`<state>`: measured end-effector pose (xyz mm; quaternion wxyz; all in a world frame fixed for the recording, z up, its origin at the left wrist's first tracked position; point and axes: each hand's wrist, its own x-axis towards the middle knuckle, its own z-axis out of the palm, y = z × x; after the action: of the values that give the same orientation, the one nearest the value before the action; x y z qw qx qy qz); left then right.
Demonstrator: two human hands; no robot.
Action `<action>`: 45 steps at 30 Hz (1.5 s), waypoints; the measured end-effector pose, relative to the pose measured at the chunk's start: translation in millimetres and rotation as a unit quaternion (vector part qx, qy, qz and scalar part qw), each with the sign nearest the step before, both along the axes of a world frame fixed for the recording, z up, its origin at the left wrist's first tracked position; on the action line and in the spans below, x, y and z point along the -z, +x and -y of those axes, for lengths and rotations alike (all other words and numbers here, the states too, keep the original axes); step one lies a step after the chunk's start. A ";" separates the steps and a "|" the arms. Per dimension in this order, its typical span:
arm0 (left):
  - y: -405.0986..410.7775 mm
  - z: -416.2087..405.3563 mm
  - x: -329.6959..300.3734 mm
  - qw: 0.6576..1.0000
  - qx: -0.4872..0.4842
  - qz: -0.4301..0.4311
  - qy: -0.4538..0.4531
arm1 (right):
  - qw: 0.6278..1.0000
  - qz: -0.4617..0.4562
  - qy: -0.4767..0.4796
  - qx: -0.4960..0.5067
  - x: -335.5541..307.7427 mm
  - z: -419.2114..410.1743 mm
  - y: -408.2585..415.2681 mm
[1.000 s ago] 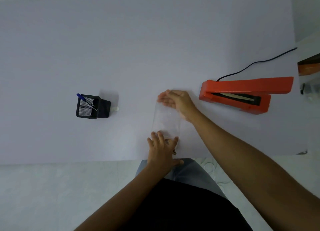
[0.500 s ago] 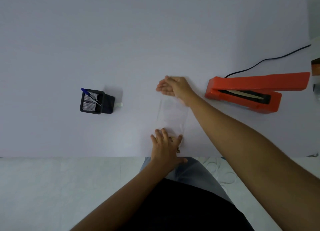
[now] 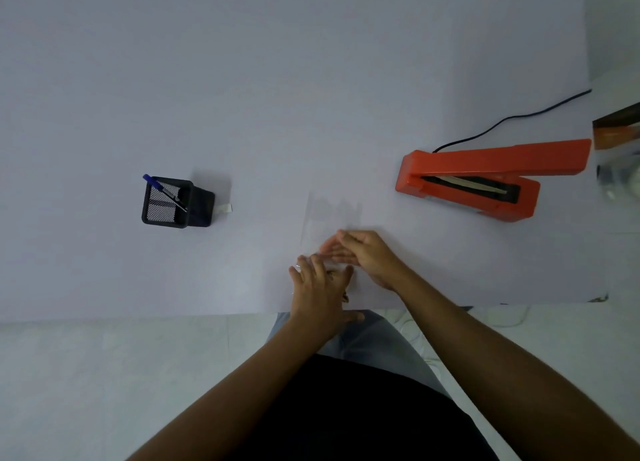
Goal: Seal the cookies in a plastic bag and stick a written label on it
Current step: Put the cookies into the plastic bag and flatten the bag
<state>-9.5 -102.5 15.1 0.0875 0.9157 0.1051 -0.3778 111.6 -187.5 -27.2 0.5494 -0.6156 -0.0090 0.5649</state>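
A clear plastic bag (image 3: 331,215) lies flat on the white table (image 3: 277,79), its length running away from me. My left hand (image 3: 320,292) presses its near end down with fingers spread; small brown bits, maybe cookies (image 3: 334,273), show between the fingers. My right hand (image 3: 363,254) rests edge-down on the bag just beyond the left hand, fingers straight and together. A black mesh pen holder (image 3: 175,202) with a blue pen (image 3: 162,190) stands at the left, a small white label (image 3: 225,208) beside it.
An orange heat sealer (image 3: 485,180) sits at the right with its lid raised, and its black cable (image 3: 512,117) runs off to the far right. Blurred objects (image 3: 616,135) stand past the table's right edge. The table's near edge runs just below my left hand.
My right hand has slid along the bag from its far end back toward me, up to the left hand. The left hand has stayed on the near end.
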 end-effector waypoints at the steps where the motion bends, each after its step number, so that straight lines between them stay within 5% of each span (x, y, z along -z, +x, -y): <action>1: 0.4 -0.3 -0.4 1.000 0.000 0.001 0.001 | 1.000 0.003 -0.005 0.006 1.2 2.1 -1.0; 8: 1.7 -0.5 -2.8 1.000 -0.001 -0.004 -0.002 | 0.991 0.075 -0.005 0.112 9.6 -18.0 58.8; 17: 2.1 -0.8 -4.6 1.000 0.002 -0.011 -0.003 | 0.964 0.236 -0.036 0.115 -0.4 -25.5 73.8; 20: 2.7 -0.3 -5.6 1.000 0.006 -0.015 -0.001 | 0.943 0.264 -0.128 0.156 -6.9 -8.9 51.2; 24: 3.8 -1.1 -4.9 1.000 0.004 -0.013 -0.001 | 0.934 0.228 -0.227 0.153 -18.5 7.7 25.2; 34: 1.3 -0.8 -3.2 1.000 0.003 -0.017 -0.002 | 0.973 0.024 -0.189 0.130 -27.1 -22.0 28.5; 45: 17.5 -8.4 -10.4 0.999 0.010 -0.048 -0.020 | 0.976 0.087 -0.160 0.117 -33.6 -28.8 31.6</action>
<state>8.0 -94.1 25.4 0.0967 0.8958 0.0926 -0.4238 143.2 -158.7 6.5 0.5033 -0.7392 0.1061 0.4347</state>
